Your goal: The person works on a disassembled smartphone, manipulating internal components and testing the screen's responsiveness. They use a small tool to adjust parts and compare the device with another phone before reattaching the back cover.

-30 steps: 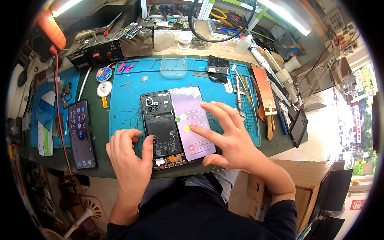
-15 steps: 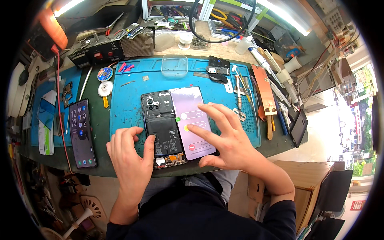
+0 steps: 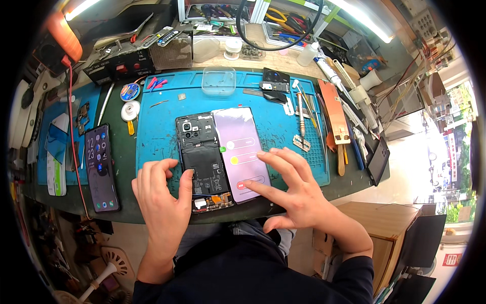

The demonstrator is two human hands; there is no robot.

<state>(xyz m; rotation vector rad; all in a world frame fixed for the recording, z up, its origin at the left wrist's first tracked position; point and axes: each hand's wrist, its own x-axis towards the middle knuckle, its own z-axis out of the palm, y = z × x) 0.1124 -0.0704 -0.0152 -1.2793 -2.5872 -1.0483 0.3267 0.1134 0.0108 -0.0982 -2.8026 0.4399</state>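
An opened phone body (image 3: 203,157) lies on the blue work mat, its battery, cameras and lower circuit board bare. Beside its right edge lies a lit screen (image 3: 236,126), pale purple with several rounded slider bars. My right hand (image 3: 296,197) hovers over the screen with fingers spread and holds nothing. Its index fingertip is at the lowest bar, by the red button (image 3: 241,185); whether it touches the glass I cannot tell. My left hand (image 3: 163,195) is at the phone body's left side, thumb and fingers apart around the near-left edge, gripping nothing.
Left of the mat (image 3: 157,121) lies a second lit phone (image 3: 103,172). Solder spools (image 3: 130,110) sit above it. A clear plastic box (image 3: 218,81) and a dark phone part (image 3: 275,81) are at the back. Screwdrivers (image 3: 301,119) and an orange strap-like piece (image 3: 334,111) lie right.
My right index finger has moved down the screen, from the yellow button's bar to the lowest, red one. My left hand has barely moved. The whole view has shifted slightly.
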